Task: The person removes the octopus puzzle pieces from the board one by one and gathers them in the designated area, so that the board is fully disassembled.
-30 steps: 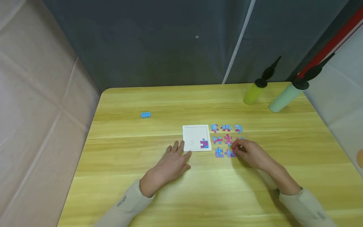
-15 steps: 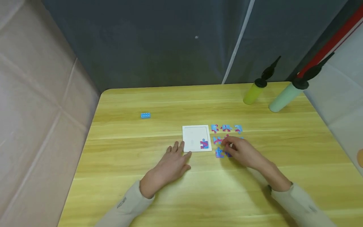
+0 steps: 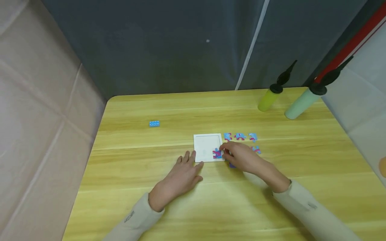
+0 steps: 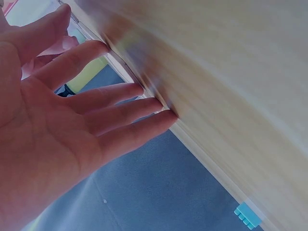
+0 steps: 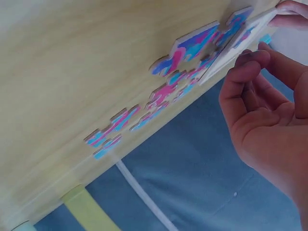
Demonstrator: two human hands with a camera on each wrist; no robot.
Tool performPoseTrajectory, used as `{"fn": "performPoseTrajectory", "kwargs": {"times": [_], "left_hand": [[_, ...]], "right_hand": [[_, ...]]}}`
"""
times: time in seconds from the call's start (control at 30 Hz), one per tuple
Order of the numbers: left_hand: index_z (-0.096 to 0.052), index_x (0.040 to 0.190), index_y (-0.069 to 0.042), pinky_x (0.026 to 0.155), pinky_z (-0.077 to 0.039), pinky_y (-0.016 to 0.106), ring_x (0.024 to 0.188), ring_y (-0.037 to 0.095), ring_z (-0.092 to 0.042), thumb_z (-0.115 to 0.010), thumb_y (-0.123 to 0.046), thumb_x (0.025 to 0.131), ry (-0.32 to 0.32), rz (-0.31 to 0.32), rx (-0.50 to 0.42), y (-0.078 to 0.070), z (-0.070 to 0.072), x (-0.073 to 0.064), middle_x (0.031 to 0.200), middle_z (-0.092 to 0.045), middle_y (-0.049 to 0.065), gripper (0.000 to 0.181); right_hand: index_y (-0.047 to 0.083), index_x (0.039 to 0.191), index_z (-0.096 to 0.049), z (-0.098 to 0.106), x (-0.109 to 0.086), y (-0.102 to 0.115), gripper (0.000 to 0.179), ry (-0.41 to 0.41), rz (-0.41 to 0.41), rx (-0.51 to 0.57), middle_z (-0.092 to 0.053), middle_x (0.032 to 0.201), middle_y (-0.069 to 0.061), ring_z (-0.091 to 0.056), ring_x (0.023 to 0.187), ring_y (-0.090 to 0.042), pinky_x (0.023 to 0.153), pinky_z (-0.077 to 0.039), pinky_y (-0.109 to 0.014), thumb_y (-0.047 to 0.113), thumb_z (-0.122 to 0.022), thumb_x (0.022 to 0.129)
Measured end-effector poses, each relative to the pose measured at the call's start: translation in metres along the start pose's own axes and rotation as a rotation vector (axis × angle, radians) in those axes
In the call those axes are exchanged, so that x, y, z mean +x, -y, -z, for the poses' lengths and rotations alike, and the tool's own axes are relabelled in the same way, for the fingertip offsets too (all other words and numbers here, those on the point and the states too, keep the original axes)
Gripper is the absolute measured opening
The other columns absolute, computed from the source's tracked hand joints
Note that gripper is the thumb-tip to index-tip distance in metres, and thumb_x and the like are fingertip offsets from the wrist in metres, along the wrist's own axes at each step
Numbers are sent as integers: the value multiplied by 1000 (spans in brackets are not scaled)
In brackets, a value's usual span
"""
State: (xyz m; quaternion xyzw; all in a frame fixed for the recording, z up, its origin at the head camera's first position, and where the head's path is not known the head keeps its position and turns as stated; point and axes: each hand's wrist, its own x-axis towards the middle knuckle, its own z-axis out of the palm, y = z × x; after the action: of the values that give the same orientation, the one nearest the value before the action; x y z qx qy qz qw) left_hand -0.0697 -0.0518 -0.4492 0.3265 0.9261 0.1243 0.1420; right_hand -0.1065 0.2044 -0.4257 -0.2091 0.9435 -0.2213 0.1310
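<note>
A white square puzzle tray [image 3: 205,142] lies flat, with one pink-and-blue jigsaw piece [image 3: 216,153] in its lower right corner. My left hand [image 3: 181,172] rests spread at the tray's lower left corner, fingertips at its edge. In the left wrist view the left fingers [image 4: 130,132] are straight against the table. My right hand [image 3: 241,156] is over the tray's right side, its curled index finger and thumb close together beside that piece. No piece shows between the right fingertips [image 5: 252,55] in the right wrist view. The hand hides some loose pieces in the head view.
Several loose jigsaw pieces [image 5: 166,91] lie in rows right of the tray. A blue toy brick [image 3: 154,124] is at the back left. Two hand pumps, one yellow-green [image 3: 267,100] and one mint [image 3: 303,104], are at the back right. A dark curtain [image 3: 150,50] hangs behind.
My right hand has moved left from over the loose pieces to the tray's right edge, uncovering the piece at the right of the middle row. The left hand has stayed in place.
</note>
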Motion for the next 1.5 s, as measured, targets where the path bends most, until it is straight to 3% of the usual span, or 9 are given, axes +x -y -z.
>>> {"fn": "performPoseTrajectory", "kwargs": {"times": [0.27,0.43,0.77,0.9,1.1,1.5], "left_hand": [[-60,146,-13,114,-42,62,147,52,-39,-62,-41,103,5,-35,61,-1,-3,2,160,-39,31,51],[-59,147,-14,114,-42,61,147,52,-39,-60,-42,104,-2,-33,94,0,-2,4,160,-38,31,52],[-60,146,-13,115,-41,62,148,53,-38,-61,-41,103,-5,-3,52,0,-2,1,160,-38,32,51],[-60,145,-13,115,-41,63,148,53,-38,-62,-41,103,-6,-4,43,0,-3,1,160,-38,32,51],[-60,145,-12,115,-40,63,148,53,-38,-62,-41,103,-9,2,31,1,-2,1,160,-39,32,51],[-59,146,-12,117,-38,63,149,53,-35,-62,-39,103,0,6,6,1,-1,-1,161,-37,32,51]], "right_hand": [[-1,116,-73,-8,3,0,22,9,-28,-41,-67,93,-4,-48,62,-9,54,-39,-21,8,-62,100],[-1,113,-73,-7,5,0,18,-13,-11,-41,-66,88,-2,-49,64,-9,57,-42,-21,8,-64,99],[9,96,-68,-7,10,3,6,-64,33,-19,-62,80,3,-48,62,-8,54,-40,-22,4,-63,98],[9,97,-68,-8,10,5,7,-62,20,32,-64,75,1,-48,58,-7,52,-40,-22,5,-63,100],[8,102,-69,-6,8,5,7,-70,21,88,-71,82,-3,-52,58,-5,57,-46,-22,6,-62,100],[10,101,-69,-1,-6,-3,5,-79,-21,117,-67,79,1,-51,62,-7,57,-45,-22,8,-64,100]]}}
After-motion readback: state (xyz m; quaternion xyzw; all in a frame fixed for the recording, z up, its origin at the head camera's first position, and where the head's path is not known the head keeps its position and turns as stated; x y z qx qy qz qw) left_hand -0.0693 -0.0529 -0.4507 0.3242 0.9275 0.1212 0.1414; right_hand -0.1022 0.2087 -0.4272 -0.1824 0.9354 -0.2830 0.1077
